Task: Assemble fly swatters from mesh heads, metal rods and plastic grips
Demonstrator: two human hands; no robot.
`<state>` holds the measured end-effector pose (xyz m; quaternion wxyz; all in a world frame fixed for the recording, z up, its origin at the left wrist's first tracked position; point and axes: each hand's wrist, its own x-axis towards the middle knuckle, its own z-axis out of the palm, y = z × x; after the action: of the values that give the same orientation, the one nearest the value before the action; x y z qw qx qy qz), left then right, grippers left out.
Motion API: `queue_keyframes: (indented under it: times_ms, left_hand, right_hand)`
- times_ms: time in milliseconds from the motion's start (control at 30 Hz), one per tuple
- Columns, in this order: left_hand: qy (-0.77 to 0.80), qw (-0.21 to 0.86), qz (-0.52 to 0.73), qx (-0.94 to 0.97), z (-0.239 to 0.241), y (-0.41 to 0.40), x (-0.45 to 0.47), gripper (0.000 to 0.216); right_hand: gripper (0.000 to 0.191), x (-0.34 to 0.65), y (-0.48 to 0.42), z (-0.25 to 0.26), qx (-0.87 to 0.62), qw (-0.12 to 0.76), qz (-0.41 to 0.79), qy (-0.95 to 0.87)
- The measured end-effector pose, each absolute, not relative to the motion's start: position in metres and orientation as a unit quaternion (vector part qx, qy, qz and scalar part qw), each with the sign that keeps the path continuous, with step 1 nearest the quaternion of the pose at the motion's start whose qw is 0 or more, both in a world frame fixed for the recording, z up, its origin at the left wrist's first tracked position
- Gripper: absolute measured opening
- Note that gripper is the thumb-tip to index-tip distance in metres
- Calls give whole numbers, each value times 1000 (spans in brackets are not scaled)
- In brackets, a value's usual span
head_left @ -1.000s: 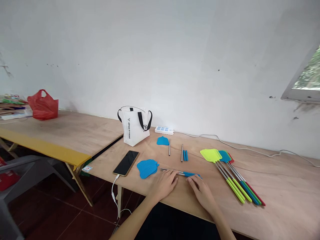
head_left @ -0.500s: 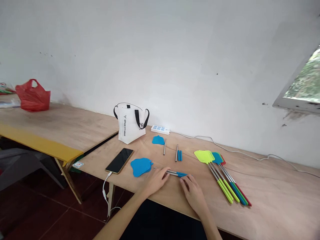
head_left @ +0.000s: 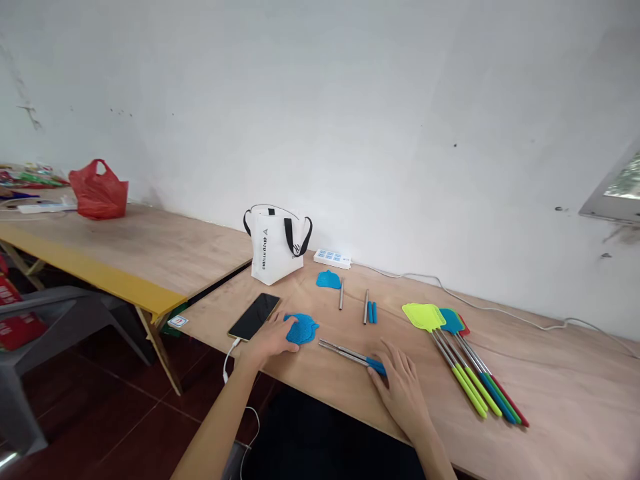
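Left hand (head_left: 274, 339): over the left side of the blue heads, thumb toward the near edge; whether it pinches them, I cannot tell.
Blue heads (head_left: 302, 329): stacked by the desk (head_left: 565, 387)'s near edge, between phone and rods, probably for easy reach.
Right hand (head_left: 401, 387): laid over the grip ends of the rods, fingers loosely spread; any real grasp is hidden. It may be steadying them.
Rods (head_left: 357, 358): side by side, slanting along the near edge, bare ends toward the heads.
Phone (head_left: 256, 316): near the left corner, its cable (head_left: 226, 363) dropping over the edge, perhaps placed for that.
Farther in: one blue head (head_left: 328, 279), two tubes (head_left: 366, 308) and two short grips (head_left: 375, 313), apparently grouped as loose parts.
Swatters (head_left: 477, 377): fanned to the right, handles toward the near edge, likely kept out of the hands' way.
Back edge: white bag (head_left: 277, 250), power strip (head_left: 332, 259).
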<state>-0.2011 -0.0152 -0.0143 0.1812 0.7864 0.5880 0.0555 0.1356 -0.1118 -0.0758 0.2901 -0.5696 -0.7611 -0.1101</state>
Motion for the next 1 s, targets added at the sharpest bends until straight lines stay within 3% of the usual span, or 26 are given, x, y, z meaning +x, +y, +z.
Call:
queue_keyframes:
  times_ms: [200,333,533,667,1000]
  left_hand:
    - [610,180,57,770,-9,-16,-197,87]
    - [601,174,160,763,-12,-14,-198,95]
    - [475,263,382,748,-1,-12,-188,67]
    - [429,346,500,669,11,-16,-177,37]
    - [420,459,599,503,10,-24,-151,48]
  right_hand:
    - [21,132,-114,-68,-552,281,-43,-784]
    - [21,131,-114,-66,-535,284,-38,-795]
    - [23,132,-112,-70,-543,295,-49,-785]
    - [23,131,-112,-70,-547,292,-61,-782]
    - [29,137,-110,-70,-575,403,-56,-709]
